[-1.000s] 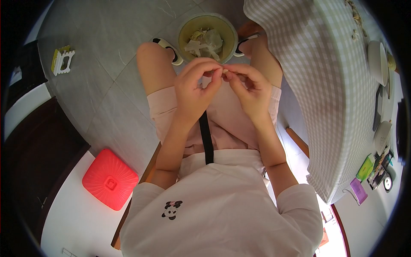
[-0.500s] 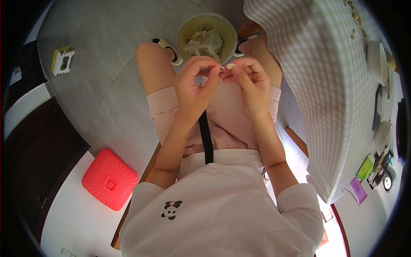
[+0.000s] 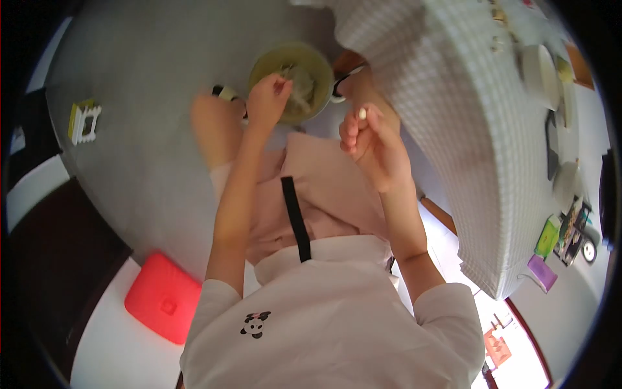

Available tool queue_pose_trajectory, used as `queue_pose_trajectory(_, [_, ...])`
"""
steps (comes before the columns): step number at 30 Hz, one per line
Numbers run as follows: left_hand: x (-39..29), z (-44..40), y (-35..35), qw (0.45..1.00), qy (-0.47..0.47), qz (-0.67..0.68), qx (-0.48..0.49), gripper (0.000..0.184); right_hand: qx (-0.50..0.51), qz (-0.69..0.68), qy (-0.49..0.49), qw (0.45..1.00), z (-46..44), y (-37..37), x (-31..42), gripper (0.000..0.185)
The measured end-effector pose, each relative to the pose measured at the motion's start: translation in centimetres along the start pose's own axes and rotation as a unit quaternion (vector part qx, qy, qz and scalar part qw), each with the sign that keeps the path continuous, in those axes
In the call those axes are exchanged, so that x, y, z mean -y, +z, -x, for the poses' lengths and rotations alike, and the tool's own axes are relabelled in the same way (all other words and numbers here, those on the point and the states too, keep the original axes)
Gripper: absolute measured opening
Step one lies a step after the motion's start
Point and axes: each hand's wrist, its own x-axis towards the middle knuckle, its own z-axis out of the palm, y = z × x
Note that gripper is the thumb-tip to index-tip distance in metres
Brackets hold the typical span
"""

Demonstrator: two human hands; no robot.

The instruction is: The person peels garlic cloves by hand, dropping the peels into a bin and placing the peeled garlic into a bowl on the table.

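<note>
My right hand point(image 3: 376, 142) is raised over my right thigh, its palm turned up, holding a small pale garlic clove point(image 3: 362, 113) between thumb and fingers. My left hand point(image 3: 269, 100) hangs over the near left part of a round yellowish bin point(image 3: 262, 61). Its fingertips are pinched together; what is in them, if anything, is too blurred to see. Inside the bin lie a crumpled translucent bag point(image 3: 301, 87) and pale scraps. The bin stands on the floor between my feet.
On my right is a table with a checked cloth point(image 3: 453, 129), holding a white bowl point(image 3: 539, 76), a green packet point(image 3: 548, 235) and garlic-like bits point(image 3: 497, 42). A red square-lidded container point(image 3: 163, 298) sits at left. A white-and-yellow stool point(image 3: 84, 122) lies farther off.
My hands have come apart. The left one has moved forward and left over the bin; the right has turned palm up with the clove. The whole view has shifted somewhat.
</note>
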Motion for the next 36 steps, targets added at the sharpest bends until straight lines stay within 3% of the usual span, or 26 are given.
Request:
queue_pose_trajectory(2, [2.6, -2.3, 1.3, 0.994, 0.003, -0.102, 0.038, 0.023, 0.006, 0.055, -0.063, 0.997, 1.3, 1.0, 2.3, 0.014])
queue_pose_trajectory(5, [6.4, -3.8, 2.8, 0.982, 0.003, -0.163, 0.092, 0.025, -0.082, 0.268, -0.261, 0.924, 4.6, 3.0, 7.3, 0.005])
queue_pose_trajectory(9, [10.4, -3.6, 4.6, 0.994, 0.000, -0.078, 0.070, 0.017, -0.253, 0.467, -0.504, 0.681, 6.8, 5.4, 15.1, 0.006])
queue_pose_trajectory(12, [10.1, -3.7, 4.9, 0.993, 0.003, -0.098, 0.066, 0.013, -0.354, 0.608, -0.529, 0.475, 6.4, 4.1, 21.7, 0.015])
queue_pose_trajectory(14, [8.4, -3.8, 4.2, 0.993, 0.005, -0.098, 0.061, 0.013, -0.357, 0.653, -0.518, 0.423, 5.6, 2.1, 24.7, 0.013])
queue_pose_trajectory(15, [7.9, -4.0, 3.9, 0.985, -0.041, -0.136, 0.100, 0.012, -0.357, 0.650, -0.525, 0.418, 5.2, 1.5, 25.5, 0.013])
queue_pose_trajectory(17, [7.8, -4.2, 3.4, 0.971, -0.086, -0.179, 0.136, 0.012, -0.345, 0.741, -0.507, 0.273, 4.5, 0.8, 26.0, 0.011])
queue_pose_trajectory(18, [8.1, -4.0, 3.6, 0.981, -0.071, -0.156, 0.092, 0.013, -0.347, 0.738, -0.509, 0.275, 4.2, 0.9, 25.7, 0.011])
queue_pose_trajectory(20, [9.5, -4.0, 4.4, 0.988, -0.056, -0.136, 0.049, 0.016, -0.253, 0.769, -0.530, 0.252, 3.0, 1.2, 24.5, 0.013])
queue_pose_trajectory(22, [12.1, -4.2, 5.4, 0.963, 0.208, -0.114, -0.129, 0.018, -0.211, 0.798, -0.505, 0.254, 2.1, 2.5, 23.1, 0.013])
queue_pose_trajectory(23, [11.6, -4.0, 4.9, 0.962, 0.209, -0.118, -0.128, 0.018, -0.159, 0.834, -0.478, 0.225, 1.7, 2.8, 22.5, 0.012])
queue_pose_trajectory(24, [10.5, -3.9, 4.2, 0.990, 0.106, -0.074, -0.063, 0.017, -0.106, 0.865, -0.450, 0.194, 1.2, 3.1, 22.1, 0.012])
queue_pose_trajectory(25, [9.3, -3.8, 3.6, 1.000, 0.001, -0.028, 0.001, 0.016, -0.090, 0.878, -0.425, 0.202, 0.9, 3.1, 21.7, 0.012])
queue_pose_trajectory(28, [7.3, -3.9, 2.7, 0.994, -0.079, -0.019, 0.070, 0.018, -0.098, 0.893, -0.380, 0.219, 0.5, 2.8, 21.3, 0.011])
queue_pose_trajectory(32, [5.8, -3.4, 2.5, 1.000, 0.007, 0.001, -0.008, 0.017, -0.103, 0.888, -0.373, 0.250, 0.6, 2.1, 21.2, 0.011])
queue_pose_trajectory(34, [5.2, -3.5, 2.5, 0.983, 0.165, 0.014, -0.082, 0.019, -0.115, 0.876, -0.403, 0.240, 0.8, 2.1, 20.8, 0.009])
queue_pose_trajectory(35, [4.4, -3.4, 2.0, 0.983, 0.165, 0.012, -0.084, 0.019, -0.113, 0.875, -0.404, 0.241, 0.9, 2.1, 20.2, 0.009])
queue_pose_trajectory(36, [3.2, -3.1, 1.2, 0.989, 0.085, 0.111, -0.041, 0.020, -0.143, 0.812, -0.410, 0.390, 1.0, 2.3, 19.2, 0.008])
